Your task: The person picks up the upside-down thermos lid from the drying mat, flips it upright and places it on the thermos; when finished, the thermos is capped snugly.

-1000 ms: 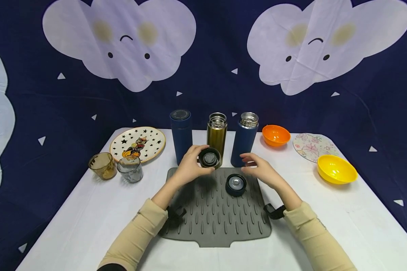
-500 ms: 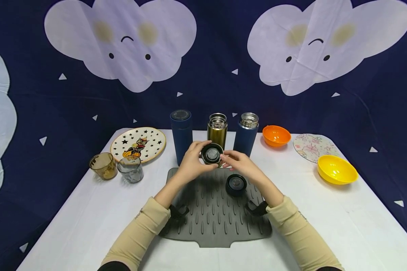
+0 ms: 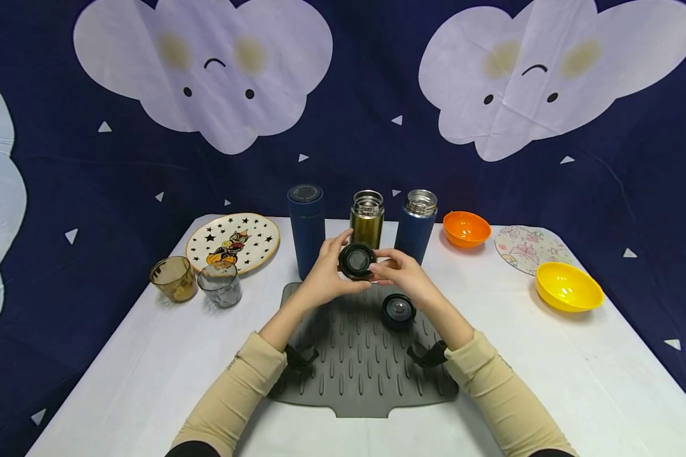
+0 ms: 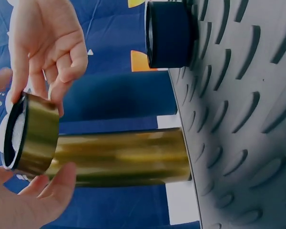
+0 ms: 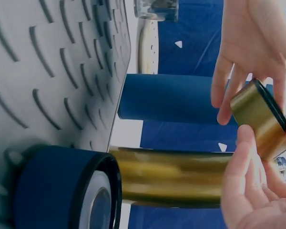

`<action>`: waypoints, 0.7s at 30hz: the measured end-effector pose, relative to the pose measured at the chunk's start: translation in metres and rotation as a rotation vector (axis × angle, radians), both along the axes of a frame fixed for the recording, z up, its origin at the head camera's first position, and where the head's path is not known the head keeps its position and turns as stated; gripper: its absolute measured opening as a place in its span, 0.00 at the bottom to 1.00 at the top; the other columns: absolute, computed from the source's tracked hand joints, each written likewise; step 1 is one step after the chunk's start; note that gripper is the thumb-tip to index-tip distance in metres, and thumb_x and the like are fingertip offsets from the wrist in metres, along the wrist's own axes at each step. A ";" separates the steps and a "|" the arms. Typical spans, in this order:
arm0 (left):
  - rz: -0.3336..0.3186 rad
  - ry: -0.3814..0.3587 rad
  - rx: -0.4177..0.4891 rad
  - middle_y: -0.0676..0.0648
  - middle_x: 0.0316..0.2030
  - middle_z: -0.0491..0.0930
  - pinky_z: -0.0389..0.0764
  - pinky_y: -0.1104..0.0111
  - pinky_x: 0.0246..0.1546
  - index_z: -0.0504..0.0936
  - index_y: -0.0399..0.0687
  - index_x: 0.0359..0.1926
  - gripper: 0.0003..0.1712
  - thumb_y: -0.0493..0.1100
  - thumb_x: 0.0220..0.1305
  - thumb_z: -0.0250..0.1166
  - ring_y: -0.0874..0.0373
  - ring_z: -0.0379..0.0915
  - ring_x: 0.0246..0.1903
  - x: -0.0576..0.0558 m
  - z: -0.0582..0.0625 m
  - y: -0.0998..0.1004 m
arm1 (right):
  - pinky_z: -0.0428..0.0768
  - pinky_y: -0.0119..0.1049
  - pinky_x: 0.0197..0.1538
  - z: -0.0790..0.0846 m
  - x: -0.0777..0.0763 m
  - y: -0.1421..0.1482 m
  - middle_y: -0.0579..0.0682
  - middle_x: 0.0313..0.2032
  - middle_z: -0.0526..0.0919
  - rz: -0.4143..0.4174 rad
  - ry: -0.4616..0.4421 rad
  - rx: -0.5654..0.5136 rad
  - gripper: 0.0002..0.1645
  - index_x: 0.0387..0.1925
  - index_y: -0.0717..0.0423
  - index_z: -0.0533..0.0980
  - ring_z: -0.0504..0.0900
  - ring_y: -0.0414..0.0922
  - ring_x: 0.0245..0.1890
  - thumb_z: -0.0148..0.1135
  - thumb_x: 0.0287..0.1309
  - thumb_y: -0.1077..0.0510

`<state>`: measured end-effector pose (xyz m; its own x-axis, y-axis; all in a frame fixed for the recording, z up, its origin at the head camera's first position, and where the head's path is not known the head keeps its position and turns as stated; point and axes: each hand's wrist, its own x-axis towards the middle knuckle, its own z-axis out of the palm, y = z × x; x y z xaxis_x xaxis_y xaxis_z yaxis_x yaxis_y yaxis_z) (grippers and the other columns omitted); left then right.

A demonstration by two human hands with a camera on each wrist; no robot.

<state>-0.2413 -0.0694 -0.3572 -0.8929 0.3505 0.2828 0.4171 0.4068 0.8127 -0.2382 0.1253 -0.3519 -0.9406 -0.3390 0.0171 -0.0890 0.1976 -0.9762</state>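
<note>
Two hands (image 3: 324, 277) (image 3: 404, 274) raised; both pinch gold lid (image 4: 42, 136).

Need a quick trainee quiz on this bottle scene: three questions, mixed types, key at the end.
1. In the head view, which bottle has its top closed?
a) gold
b) left blue
c) right blue

2. True or false: the dark blue lid lies on the gray mat.

3. Fill in (color and object): the left hand and the right hand both hold the ____.

Key:
1. b, the left blue bottle
2. True
3. gold lid
</note>
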 end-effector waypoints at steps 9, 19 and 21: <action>-0.022 -0.303 0.114 0.39 0.58 0.64 0.73 0.54 0.48 0.53 0.47 0.70 0.40 0.50 0.61 0.60 0.46 0.67 0.50 -0.006 0.007 -0.008 | 0.80 0.43 0.44 -0.008 0.006 -0.002 0.62 0.50 0.75 -0.045 0.299 0.059 0.26 0.57 0.60 0.69 0.80 0.55 0.44 0.61 0.56 0.63; -0.076 -0.346 0.158 0.41 0.58 0.66 0.73 0.56 0.47 0.61 0.46 0.66 0.35 0.45 0.59 0.63 0.46 0.67 0.52 -0.002 0.015 -0.010 | 0.79 0.42 0.42 -0.015 0.012 -0.006 0.58 0.46 0.77 -0.151 1.066 0.391 0.28 0.49 0.59 0.76 0.79 0.52 0.43 0.69 0.41 0.72; -0.068 -0.327 0.151 0.43 0.58 0.67 0.74 0.59 0.45 0.62 0.47 0.66 0.37 0.45 0.56 0.65 0.47 0.66 0.53 -0.002 0.016 -0.009 | 0.80 0.43 0.41 -0.015 0.012 -0.007 0.59 0.47 0.76 -0.166 1.175 0.437 0.30 0.49 0.58 0.76 0.79 0.54 0.43 0.70 0.39 0.72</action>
